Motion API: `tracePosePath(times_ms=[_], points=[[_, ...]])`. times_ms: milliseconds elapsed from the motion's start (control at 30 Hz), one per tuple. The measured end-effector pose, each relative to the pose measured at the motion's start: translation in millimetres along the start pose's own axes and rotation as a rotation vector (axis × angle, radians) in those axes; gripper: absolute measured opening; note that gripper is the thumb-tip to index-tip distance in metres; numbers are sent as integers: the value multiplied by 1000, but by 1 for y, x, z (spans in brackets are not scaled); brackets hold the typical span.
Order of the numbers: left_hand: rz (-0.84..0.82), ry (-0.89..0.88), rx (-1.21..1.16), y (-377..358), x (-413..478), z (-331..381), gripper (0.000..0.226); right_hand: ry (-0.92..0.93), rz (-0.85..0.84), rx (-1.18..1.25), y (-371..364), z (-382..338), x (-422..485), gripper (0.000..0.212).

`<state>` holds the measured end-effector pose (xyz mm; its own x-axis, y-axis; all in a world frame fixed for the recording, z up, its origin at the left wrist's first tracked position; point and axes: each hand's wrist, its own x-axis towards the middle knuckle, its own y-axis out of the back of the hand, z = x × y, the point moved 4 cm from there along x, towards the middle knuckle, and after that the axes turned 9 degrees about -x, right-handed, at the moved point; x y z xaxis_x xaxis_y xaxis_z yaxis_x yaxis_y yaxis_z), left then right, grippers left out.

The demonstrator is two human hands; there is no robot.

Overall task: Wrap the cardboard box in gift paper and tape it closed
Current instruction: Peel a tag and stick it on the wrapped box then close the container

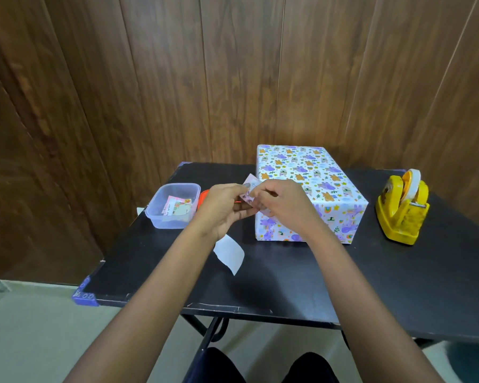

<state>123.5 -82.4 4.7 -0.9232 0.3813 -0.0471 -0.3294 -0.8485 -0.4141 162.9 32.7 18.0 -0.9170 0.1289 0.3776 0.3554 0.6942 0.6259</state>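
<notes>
The box point(315, 178), fully covered in white gift paper with purple and orange animals, stands on the black table point(288, 286) at the back middle. Just in front of its left end, my left hand point(223, 208) and my right hand point(281, 204) together pinch a small pink and purple sticker or tag point(250, 189) above the table. Both hands grip its edges with fingertips. An orange thread-like bit point(237, 201) shows between my hands. A white slip of backing paper point(230, 252) lies on the table below my left wrist.
A clear plastic tub point(174, 204) with sticker packets stands at the left, an orange lid point(203, 199) behind my left hand. A yellow tape dispenser point(403, 210) sits at the right. A wood-panelled wall rises behind the table.
</notes>
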Motion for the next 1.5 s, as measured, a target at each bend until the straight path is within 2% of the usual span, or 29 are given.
tracePosePath(times_ms=[100, 133, 200, 300, 367, 567, 733, 900, 1000, 1100, 1367, 1500], points=[[13, 58, -165, 4, 2, 1, 14, -140, 257, -32, 14, 18, 0, 20], [8, 78, -219, 4, 2, 1, 13, -193, 286, -80, 16, 24, 0, 20], [-17, 100, -299, 2, 4, 1, 13, -325, 220, -50, 16, 37, 0, 24], [-51, 72, -298, -3, 10, -2, 15, -451, 114, 433, 15, 46, -3, 25], [-52, 26, -196, -7, 15, -4, 15, -435, 131, 577, 21, 47, -4, 27], [50, -118, 84, -19, 27, -3, 18, -338, 254, 240, 32, 50, 7, 29], [69, -116, 78, -23, 33, -6, 16, -299, 317, 176, 44, 51, 11, 31], [52, -115, 71, -21, 39, -9, 11, -269, 295, 42, 49, 53, 15, 25], [52, -103, 125, -18, 44, -10, 6, -250, 302, -23, 51, 54, 17, 31], [66, -121, 151, -16, 49, -9, 9, -247, 318, -21, 52, 57, 19, 36], [54, -93, 101, -11, 56, -9, 12, -264, 324, 24, 55, 59, 23, 27], [51, -65, 100, -10, 59, -9, 11, -261, 323, 26, 58, 60, 24, 31]])
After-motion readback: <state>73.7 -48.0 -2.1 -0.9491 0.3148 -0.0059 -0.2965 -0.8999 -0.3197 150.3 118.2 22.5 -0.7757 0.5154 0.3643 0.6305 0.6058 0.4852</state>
